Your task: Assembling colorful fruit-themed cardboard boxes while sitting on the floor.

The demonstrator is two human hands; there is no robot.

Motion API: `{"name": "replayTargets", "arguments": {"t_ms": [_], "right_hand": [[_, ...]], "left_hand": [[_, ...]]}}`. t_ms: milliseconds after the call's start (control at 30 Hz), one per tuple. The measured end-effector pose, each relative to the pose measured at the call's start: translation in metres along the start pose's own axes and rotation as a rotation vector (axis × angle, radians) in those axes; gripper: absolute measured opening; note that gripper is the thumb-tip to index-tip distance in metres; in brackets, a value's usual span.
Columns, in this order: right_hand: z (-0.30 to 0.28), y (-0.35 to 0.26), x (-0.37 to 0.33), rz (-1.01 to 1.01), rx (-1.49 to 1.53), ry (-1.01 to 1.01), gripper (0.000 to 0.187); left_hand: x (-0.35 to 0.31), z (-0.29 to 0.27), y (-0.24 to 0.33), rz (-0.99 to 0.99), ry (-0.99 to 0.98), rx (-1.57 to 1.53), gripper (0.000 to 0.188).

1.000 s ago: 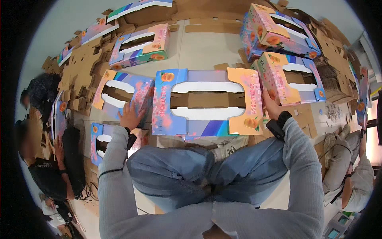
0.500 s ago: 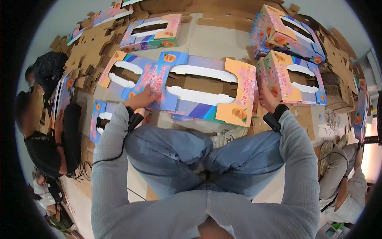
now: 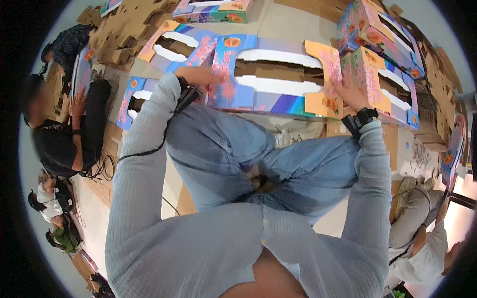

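A colourful cardboard carton [image 3: 278,103] with fruit pictures and white-edged handle slots along its open top lies across in front of my knees. Over its left blue end panel is my left hand [image 3: 202,77], fingers stretched out and slightly blurred, touching or just above the card. My right hand [image 3: 352,93] lies against the orange right end, with its fingers extended and apart. Neither hand is wrapped round anything. Inside the carton, bare brown card shows through the long gap in the top.
Similar cartons stand close by: one at the left [image 3: 180,47], one at the right [image 3: 385,87], one at the far side [image 3: 213,11]. Flattened brown cardboard [image 3: 131,30] is piled at the back left. A seated person [image 3: 62,144] works at the left; another person's legs [image 3: 417,201] are at the right.
The view has tilted, so the cartons sit higher in the picture. My left hand has moved further over the carton's left end; my right hand remains at its right end.
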State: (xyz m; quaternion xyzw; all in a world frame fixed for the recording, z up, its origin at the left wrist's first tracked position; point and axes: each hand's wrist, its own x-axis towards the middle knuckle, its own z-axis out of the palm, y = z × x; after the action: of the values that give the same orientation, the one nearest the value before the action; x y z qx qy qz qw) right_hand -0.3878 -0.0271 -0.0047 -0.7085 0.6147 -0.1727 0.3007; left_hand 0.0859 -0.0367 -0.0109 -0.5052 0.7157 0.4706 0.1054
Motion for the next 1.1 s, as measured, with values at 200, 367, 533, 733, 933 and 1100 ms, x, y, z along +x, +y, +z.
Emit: {"name": "replayTargets", "arguments": {"t_ms": [200,367,533,733,933,1100], "right_hand": [[-0.04,-0.068,-0.055,-0.246,-0.053,-0.233,0.059],[-0.031,-0.093,-0.091,-0.397,-0.283,-0.3,0.061],[-0.001,-0.066,-0.066,-0.554,-0.358,-0.254,0.065],[0.007,-0.032,-0.014,-0.388,-0.516,-0.326,0.105],[0.024,-0.035,-0.016,-0.425,-0.592,-0.299,0.107],[0.025,-0.028,-0.013,-0.449,-0.538,-0.301,0.098]], "left_hand": [[-0.006,0.028,0.072,0.154,0.642,0.36,0.073],[0.027,0.097,0.133,0.275,0.647,0.467,0.074],[0.059,0.122,0.16,0.212,0.559,0.353,0.096],[0.066,0.134,0.159,0.178,0.591,0.443,0.124],[0.07,0.139,0.157,0.188,0.604,0.443,0.122],[0.071,0.143,0.16,0.158,0.621,0.459,0.112]]}}
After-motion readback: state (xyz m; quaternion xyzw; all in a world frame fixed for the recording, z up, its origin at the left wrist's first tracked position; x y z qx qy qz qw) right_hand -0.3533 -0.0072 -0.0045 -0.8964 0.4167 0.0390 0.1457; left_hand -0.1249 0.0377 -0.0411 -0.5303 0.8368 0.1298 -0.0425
